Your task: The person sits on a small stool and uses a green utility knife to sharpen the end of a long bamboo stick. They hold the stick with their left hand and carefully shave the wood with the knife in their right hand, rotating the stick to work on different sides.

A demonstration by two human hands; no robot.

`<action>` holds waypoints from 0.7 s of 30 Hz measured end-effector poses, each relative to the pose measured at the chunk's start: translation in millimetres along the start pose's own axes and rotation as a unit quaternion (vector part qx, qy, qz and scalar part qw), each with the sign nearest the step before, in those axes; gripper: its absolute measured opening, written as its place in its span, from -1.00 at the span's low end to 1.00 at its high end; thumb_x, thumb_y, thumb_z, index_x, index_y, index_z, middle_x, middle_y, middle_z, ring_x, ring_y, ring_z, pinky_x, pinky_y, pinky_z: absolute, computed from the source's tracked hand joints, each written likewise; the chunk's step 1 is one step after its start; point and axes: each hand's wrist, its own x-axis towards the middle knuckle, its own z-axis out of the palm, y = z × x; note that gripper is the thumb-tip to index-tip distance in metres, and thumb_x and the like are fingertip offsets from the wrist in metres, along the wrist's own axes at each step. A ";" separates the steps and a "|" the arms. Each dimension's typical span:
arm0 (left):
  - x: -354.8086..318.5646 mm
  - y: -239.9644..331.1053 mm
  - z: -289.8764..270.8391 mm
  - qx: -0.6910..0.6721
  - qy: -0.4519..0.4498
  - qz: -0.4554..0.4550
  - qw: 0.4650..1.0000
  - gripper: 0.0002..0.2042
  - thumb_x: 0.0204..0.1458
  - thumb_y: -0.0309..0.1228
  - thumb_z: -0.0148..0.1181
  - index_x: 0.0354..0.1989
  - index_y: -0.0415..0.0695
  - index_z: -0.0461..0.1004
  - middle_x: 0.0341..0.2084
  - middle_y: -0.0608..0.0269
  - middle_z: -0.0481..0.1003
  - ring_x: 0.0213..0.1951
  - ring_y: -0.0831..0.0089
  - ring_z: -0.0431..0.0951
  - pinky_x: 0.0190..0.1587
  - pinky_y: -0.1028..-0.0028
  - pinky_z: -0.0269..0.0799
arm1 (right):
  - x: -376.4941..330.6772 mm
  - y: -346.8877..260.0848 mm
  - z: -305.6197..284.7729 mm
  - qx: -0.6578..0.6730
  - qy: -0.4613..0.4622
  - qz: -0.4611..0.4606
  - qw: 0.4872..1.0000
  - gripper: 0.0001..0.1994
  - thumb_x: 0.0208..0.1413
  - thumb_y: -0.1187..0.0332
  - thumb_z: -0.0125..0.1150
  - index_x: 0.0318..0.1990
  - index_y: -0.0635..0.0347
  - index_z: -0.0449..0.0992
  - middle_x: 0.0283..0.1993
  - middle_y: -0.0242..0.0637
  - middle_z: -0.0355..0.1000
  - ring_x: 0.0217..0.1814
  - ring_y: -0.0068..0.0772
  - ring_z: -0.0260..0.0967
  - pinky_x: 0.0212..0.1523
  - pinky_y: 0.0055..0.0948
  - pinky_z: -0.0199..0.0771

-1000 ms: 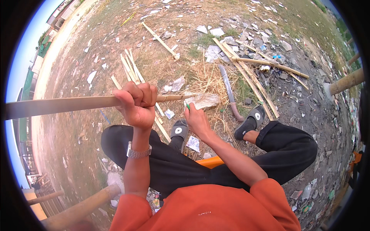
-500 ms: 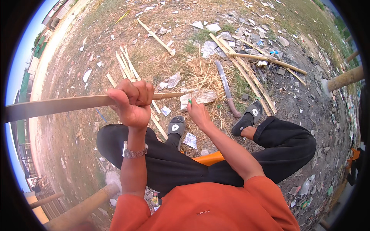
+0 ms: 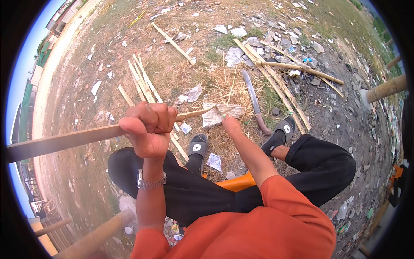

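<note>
My left hand (image 3: 150, 129), with a metal watch at the wrist, is wrapped round a long split bamboo strip (image 3: 69, 141). The strip runs from the left edge of the picture to a thin, slightly bent tip over a pale wooden block (image 3: 211, 120) on the ground. My right hand (image 3: 233, 126) is closed just beyond that tip, at the block's near right side. A bit of green shows at its fingers, seemingly the handle of a small tool; the rest of it is hidden or too small to make out.
A long curved blade with a brown handle (image 3: 252, 98) lies on straw near my right foot. Split bamboo strips (image 3: 140, 80) lie at left, and more bamboo lengths (image 3: 280, 80) at right. Bamboo poles (image 3: 388, 88) stand at the edges. Paper and rubble litter the ground.
My right hand has moved to the right, away from the strip's tip. My left hand has dropped a little, and the strip's left part sits lower.
</note>
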 end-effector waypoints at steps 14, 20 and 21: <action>6.6 3.3 -11.2 0.014 0.056 0.004 0.998 -0.46 0.21 0.11 -0.28 -0.69 -0.02 -0.04 -0.80 0.52 -0.13 -0.76 0.67 -0.19 -0.70 0.56 -0.26 | -46.2 -62.3 -147.3 0.058 -0.056 -0.068 0.994 -0.71 0.18 0.27 -0.08 -0.16 0.40 0.28 -0.32 0.22 0.43 -0.24 0.27 0.41 -0.21 -0.03 0.43; -1.5 7.6 -9.0 0.005 0.012 -0.001 1.000 -0.44 0.19 0.14 -0.27 -0.70 -0.02 -0.05 -0.80 0.53 -0.15 -0.76 0.67 -0.18 -0.71 0.57 -0.25 | -174.2 -168.9 -233.6 0.246 -0.006 -0.202 0.948 -0.80 0.26 0.31 -0.16 -0.17 0.31 0.19 -0.63 0.10 0.31 -0.52 0.21 0.32 -0.45 0.06 0.19; -2.2 8.5 -9.8 0.000 0.003 -0.002 1.000 -0.44 0.18 0.15 -0.27 -0.70 -0.03 -0.05 -0.80 0.52 -0.15 -0.76 0.67 -0.18 -0.71 0.57 -0.25 | -185.6 -173.1 -229.7 0.245 0.007 -0.211 0.946 -0.80 0.26 0.32 -0.14 -0.17 0.31 0.17 -0.63 0.10 0.31 -0.53 0.22 0.31 -0.46 0.07 0.19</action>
